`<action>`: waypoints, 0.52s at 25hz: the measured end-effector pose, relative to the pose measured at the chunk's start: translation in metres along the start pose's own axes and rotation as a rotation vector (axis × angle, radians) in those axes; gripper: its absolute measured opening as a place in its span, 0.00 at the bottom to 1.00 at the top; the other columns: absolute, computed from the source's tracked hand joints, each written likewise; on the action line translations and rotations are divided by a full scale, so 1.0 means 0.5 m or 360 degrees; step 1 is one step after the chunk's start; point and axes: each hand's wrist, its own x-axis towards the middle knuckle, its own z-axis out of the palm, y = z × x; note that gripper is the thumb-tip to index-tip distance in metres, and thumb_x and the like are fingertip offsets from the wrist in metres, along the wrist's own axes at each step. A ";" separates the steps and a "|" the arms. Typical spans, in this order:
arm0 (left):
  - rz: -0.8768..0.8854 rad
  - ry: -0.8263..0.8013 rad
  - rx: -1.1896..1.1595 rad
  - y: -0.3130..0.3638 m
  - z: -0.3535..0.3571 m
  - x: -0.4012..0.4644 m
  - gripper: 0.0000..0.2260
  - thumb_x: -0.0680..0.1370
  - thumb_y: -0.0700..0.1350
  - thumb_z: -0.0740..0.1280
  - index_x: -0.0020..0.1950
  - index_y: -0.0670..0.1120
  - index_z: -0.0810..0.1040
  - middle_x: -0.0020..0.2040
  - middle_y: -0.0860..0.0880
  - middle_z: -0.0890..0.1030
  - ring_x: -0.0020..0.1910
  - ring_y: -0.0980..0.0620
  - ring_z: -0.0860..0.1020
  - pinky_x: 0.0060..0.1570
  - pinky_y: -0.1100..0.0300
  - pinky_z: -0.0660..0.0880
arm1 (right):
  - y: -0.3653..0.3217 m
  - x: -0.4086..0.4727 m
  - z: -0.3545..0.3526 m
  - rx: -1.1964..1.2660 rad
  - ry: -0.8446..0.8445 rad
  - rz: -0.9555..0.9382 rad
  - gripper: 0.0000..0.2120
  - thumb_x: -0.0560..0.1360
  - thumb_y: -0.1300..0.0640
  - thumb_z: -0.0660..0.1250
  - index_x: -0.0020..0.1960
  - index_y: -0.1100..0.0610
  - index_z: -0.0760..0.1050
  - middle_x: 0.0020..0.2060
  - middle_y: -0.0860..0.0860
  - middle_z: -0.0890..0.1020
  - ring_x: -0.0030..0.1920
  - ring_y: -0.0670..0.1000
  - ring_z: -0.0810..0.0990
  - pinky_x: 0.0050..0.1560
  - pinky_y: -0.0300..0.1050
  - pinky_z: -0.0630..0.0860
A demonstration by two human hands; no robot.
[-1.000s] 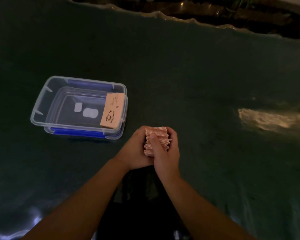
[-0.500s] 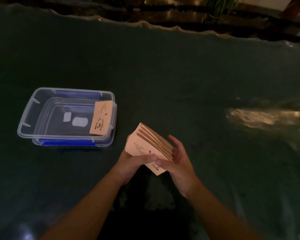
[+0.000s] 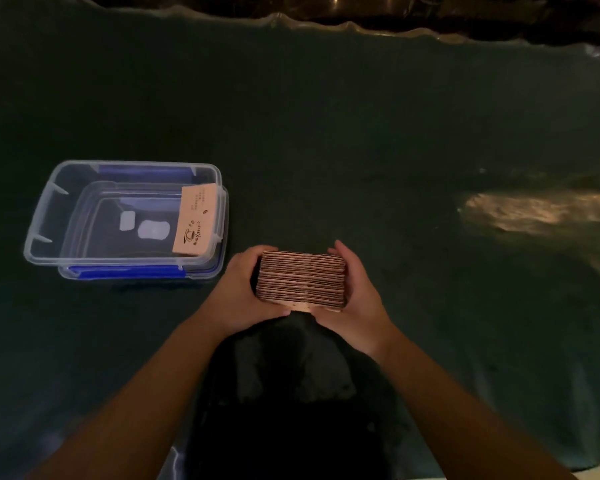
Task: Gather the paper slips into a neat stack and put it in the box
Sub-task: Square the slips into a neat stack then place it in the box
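Two hands close on one stack of paper slips (image 3: 301,281), each grip pressing an opposite short end. Left hand (image 3: 241,295): fingers curled round the stack's left end, thumb lying along the near lower edge. Right hand (image 3: 355,295): palm against the right end, fingertips reaching over the far corner, thumb under the near edge. Stack held edge-up, so that the slips' long edges face the camera as fine parallel lines; one pale slip face shows at the near bottom. Both forearms extend from the lower frame and converge on the stack, which sits above the dark green worktop (image 3: 326,133). Left of the hands, near but apart, stands a clear plastic box (image 3: 42,216) with blue clips. Inside it, a single printed slip (image 3: 195,220) leans against the right wall.
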 end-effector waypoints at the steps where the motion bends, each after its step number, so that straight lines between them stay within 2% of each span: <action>1: -0.0005 0.0017 -0.0009 -0.002 0.009 -0.001 0.50 0.63 0.51 0.86 0.79 0.58 0.63 0.72 0.57 0.73 0.71 0.60 0.72 0.73 0.52 0.71 | 0.004 0.001 0.005 -0.0044 -0.0006 -0.0006 0.59 0.64 0.60 0.83 0.86 0.46 0.54 0.70 0.26 0.73 0.72 0.36 0.76 0.66 0.35 0.77; 2: 0.0008 0.0016 -0.0060 -0.006 0.017 -0.003 0.54 0.64 0.48 0.86 0.82 0.56 0.58 0.72 0.58 0.71 0.70 0.64 0.71 0.72 0.60 0.70 | 0.009 0.001 0.011 -0.0056 0.0005 -0.0001 0.59 0.66 0.61 0.82 0.87 0.46 0.52 0.69 0.24 0.72 0.70 0.33 0.75 0.63 0.30 0.77; 3: 0.0031 0.0007 -0.0107 -0.007 0.025 -0.005 0.56 0.65 0.46 0.86 0.84 0.55 0.55 0.71 0.61 0.71 0.69 0.68 0.71 0.69 0.68 0.69 | 0.012 -0.001 0.017 -0.0035 0.0030 0.0003 0.58 0.67 0.62 0.80 0.87 0.46 0.51 0.70 0.27 0.71 0.68 0.30 0.75 0.60 0.28 0.76; 5: 0.0037 -0.0008 -0.0220 -0.007 0.038 -0.009 0.55 0.66 0.43 0.84 0.84 0.56 0.53 0.69 0.63 0.70 0.67 0.70 0.72 0.62 0.76 0.71 | 0.019 -0.004 0.032 0.0114 0.0137 -0.0007 0.54 0.69 0.63 0.76 0.87 0.44 0.52 0.71 0.35 0.72 0.65 0.29 0.77 0.57 0.27 0.77; 7: -0.0039 0.0046 -0.0469 0.001 0.052 -0.014 0.45 0.70 0.44 0.80 0.81 0.59 0.58 0.66 0.61 0.75 0.63 0.66 0.77 0.58 0.70 0.76 | 0.024 -0.006 0.057 0.0318 0.0328 -0.0039 0.43 0.75 0.60 0.71 0.86 0.45 0.57 0.70 0.37 0.75 0.64 0.32 0.79 0.58 0.28 0.78; 8: -0.0088 0.0138 -0.0616 0.009 0.062 -0.014 0.37 0.74 0.47 0.76 0.78 0.60 0.62 0.62 0.60 0.78 0.60 0.64 0.79 0.56 0.67 0.78 | 0.023 -0.004 0.071 0.0368 0.0470 -0.0041 0.36 0.79 0.56 0.69 0.84 0.45 0.61 0.68 0.35 0.77 0.63 0.33 0.80 0.58 0.30 0.79; 10: -0.0215 0.0424 -0.0804 0.032 0.085 -0.009 0.20 0.80 0.53 0.70 0.72 0.60 0.71 0.57 0.62 0.81 0.55 0.65 0.81 0.50 0.67 0.79 | 0.015 0.007 0.096 0.0301 0.0778 -0.0026 0.22 0.85 0.51 0.66 0.79 0.45 0.70 0.61 0.34 0.81 0.59 0.33 0.81 0.56 0.34 0.81; 12: -0.0294 0.0693 -0.0808 0.049 0.102 0.000 0.13 0.83 0.53 0.67 0.68 0.58 0.76 0.56 0.62 0.83 0.55 0.64 0.82 0.48 0.67 0.79 | 0.008 0.022 0.106 0.0175 0.0987 -0.0043 0.15 0.87 0.51 0.63 0.73 0.46 0.75 0.58 0.35 0.81 0.56 0.31 0.81 0.53 0.34 0.81; 13: -0.0320 0.0774 -0.0812 0.052 0.109 0.004 0.12 0.84 0.51 0.66 0.67 0.57 0.77 0.60 0.60 0.82 0.57 0.62 0.82 0.51 0.65 0.80 | 0.007 0.027 0.106 0.0147 0.1022 -0.0050 0.14 0.87 0.51 0.64 0.72 0.47 0.76 0.59 0.36 0.80 0.57 0.32 0.81 0.54 0.34 0.81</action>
